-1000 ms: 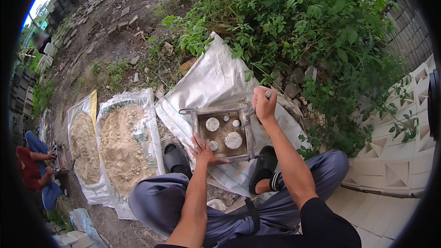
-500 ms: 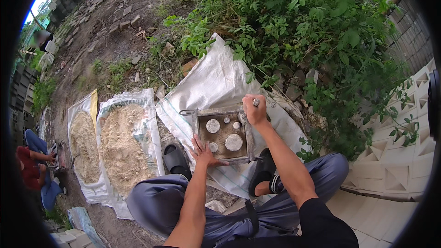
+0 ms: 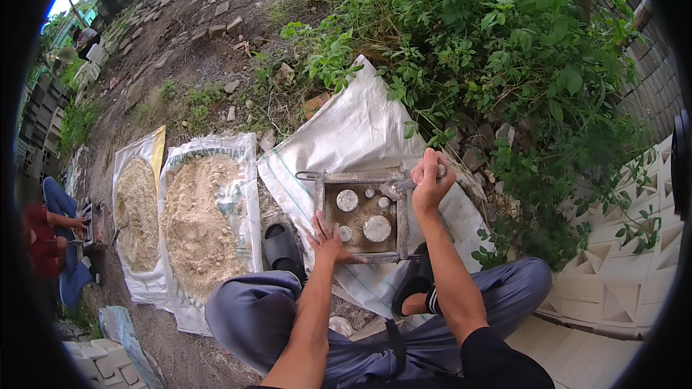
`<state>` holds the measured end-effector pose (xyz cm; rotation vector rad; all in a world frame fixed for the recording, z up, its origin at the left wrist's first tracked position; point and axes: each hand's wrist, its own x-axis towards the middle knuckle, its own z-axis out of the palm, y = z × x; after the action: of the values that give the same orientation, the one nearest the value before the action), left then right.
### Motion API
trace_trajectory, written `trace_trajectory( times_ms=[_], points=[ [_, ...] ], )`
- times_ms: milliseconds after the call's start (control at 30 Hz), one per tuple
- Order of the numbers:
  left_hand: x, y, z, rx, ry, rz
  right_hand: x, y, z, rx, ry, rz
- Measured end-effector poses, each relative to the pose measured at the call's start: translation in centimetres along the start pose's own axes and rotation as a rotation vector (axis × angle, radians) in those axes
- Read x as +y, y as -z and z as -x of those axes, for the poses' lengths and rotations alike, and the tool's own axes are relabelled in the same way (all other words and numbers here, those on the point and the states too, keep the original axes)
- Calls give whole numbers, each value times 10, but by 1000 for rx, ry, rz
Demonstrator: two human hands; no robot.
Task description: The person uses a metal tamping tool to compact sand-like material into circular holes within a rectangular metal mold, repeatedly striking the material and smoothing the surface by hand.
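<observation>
A square wooden mould frame lies on a white woven sack between my feet. Inside it, several round pale discs of different sizes sit on a brownish base. My left hand rests on the frame's near left corner, fingers spread and thumb along the near bar. At the right side, my closed right hand grips a small trowel-like tool. Its flat grey end is over the frame's far right corner; the handle's butt shows above my fist.
Two sacks heaped with tan powder lie left. Black sandals flank the frame. Leafy plants grow beyond; patterned pale blocks stand right. Another person sits far left, and someone else is at the upper left.
My right hand has lifted and swung right, away from the frame's right edge, bringing the tool's flat end into sight. My left hand stays on the frame. The whole view has shifted slightly.
</observation>
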<state>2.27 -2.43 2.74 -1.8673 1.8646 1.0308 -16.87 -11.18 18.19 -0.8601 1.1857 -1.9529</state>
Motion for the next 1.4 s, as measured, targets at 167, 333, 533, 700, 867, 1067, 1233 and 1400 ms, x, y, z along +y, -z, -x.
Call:
trace_trajectory(
  times_ms=[167, 333, 533, 700, 867, 1067, 1233, 1400],
  points=[
    [0, -9, -7, 3, 6, -7, 55, 21, -4, -189, 45, 92],
    [-12, -11, -7, 22, 43, -23, 51, 15, -3, -246, 212, 129],
    [-14, -19, -1, 24, 53, -14, 58, 3, -3, -312, 184, 224],
    [7, -5, -7, 36, -1, 11, 82, 22, -8, -294, 320, 213],
    [-7, -7, -1, 18, 41, -7, 30, -21, 1, -222, 12, 32],
    [-4, -13, -7, 56, -13, 19, 76, -17, -17, -397, 110, 271],
    [-6, -6, 0, 45, -25, 19, 25, -47, -5, -368, 43, 127],
    [-3, -7, -7, 69, 9, 4, 77, -59, -15, -589, 131, 317]
  ],
)
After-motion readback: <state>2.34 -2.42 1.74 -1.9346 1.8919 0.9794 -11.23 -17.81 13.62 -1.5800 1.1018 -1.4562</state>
